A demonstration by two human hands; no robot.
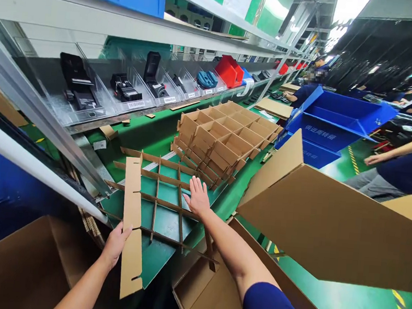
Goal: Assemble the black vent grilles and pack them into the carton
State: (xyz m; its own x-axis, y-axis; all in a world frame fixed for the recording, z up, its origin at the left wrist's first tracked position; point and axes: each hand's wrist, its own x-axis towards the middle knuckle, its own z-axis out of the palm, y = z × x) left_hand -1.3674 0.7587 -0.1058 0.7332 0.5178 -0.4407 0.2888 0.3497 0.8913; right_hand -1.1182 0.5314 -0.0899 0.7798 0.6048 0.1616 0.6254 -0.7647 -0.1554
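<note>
My left hand grips a slotted cardboard divider strip by its left edge, thumb on its face. The strip stands over the left side of a partly crossed cardboard divider grid, which lies on the green work surface. Over the grid's right side is my right hand, palm down with its fingers stretched out and nothing in them. Whether it touches the grid's strips I cannot tell. Behind it, several finished cardboard divider grids are stacked on the bench.
An open cardboard box stands at the front right, its large flap raised. Blue crates are stacked beyond. Clear bins with black parts line the shelf at the back. Co-workers are on the right. A metal post rises at left.
</note>
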